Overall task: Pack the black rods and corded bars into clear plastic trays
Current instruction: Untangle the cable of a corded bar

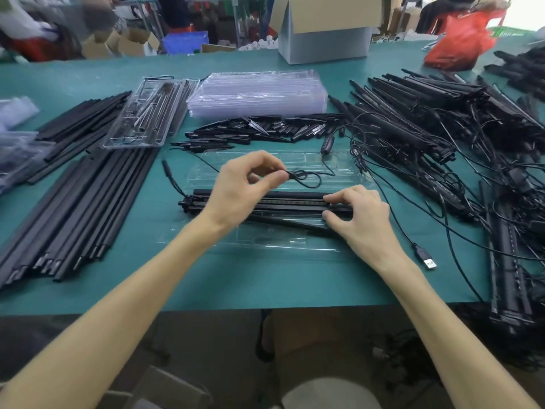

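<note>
An open clear plastic tray [267, 246] lies on the green table in front of me, with a black corded bar [289, 200] and a thin black rod [290, 223] lying across it. My left hand [244, 185] pinches a looped bit of the bar's thin black cord [306, 178] above the tray. My right hand [356, 214] grips the right end of the bar between fingers and thumb. The cord's USB plug [426, 259] lies to the right on the table.
Long black rods [76, 208] lie in rows at left, with a packed tray [144, 115] on them. A stack of clear trays [259, 94] and short black pieces [250, 132] sit behind. A tangled heap of corded bars [442, 125] fills the right. A cardboard box [326, 28] stands at back.
</note>
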Demonstrator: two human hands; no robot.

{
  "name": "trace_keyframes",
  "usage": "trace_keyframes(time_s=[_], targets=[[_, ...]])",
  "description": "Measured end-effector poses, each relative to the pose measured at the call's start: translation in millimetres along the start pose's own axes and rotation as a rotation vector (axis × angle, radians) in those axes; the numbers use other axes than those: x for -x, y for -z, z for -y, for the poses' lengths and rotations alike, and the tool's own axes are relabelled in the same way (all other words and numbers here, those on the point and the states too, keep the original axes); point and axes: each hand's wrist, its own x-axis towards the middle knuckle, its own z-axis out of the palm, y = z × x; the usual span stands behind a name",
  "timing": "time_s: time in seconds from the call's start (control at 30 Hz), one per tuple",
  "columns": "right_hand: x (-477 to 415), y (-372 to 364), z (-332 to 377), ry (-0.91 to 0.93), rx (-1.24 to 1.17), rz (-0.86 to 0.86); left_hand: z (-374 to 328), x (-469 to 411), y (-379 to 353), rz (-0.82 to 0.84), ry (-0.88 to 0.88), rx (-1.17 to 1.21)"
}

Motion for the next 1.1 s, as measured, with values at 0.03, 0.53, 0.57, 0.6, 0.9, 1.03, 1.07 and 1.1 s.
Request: trace_keyframes(time_s=[0.03, 0.53, 0.57, 0.6, 0.9, 1.03, 1.07, 1.1], targets=[[-0.1, 0.2, -0.1, -0.002, -0.001, -0.001, -4.5, 2.6, -9.4, 0.006, 0.016, 0.083], [-2.1, -1.5, -1.1, -0.015, 0.006, -0.002, -23.9, -1.1, -0.7, -0.098, -0.304, -0.244], [-1.6, -1.1, -0.9, -0.014, -0.002, -0.002, -19.2, -4.5, 13.3, -0.209, -0.297, -0.27], [-1.3, -0.7, -0.5, -0.013, -0.01, -0.001, -13.0, -7.7, 27.3, -0.331, -0.262, -0.294], [-0.1, 1.3, 1.4, -0.019, -0.02, 0.02, 68.2, -1.1, 96.1, -0.522, 0.436, -0.11], [1.0, 0.0, 1.1, -0.027, -0.019, 0.015, 60.9, 2.2, 74.6, -0.425, 0.319, 0.018], [0.8, -0.3, 1.3, -0.035, -0.025, 0.013, 57.6, 1.4, 69.0, -0.395, 0.29, 0.032], [0.8, -0.3, 1.7, -0.044, -0.031, 0.009, 54.2, 0.8, 63.3, -0.357, 0.269, 0.052]])
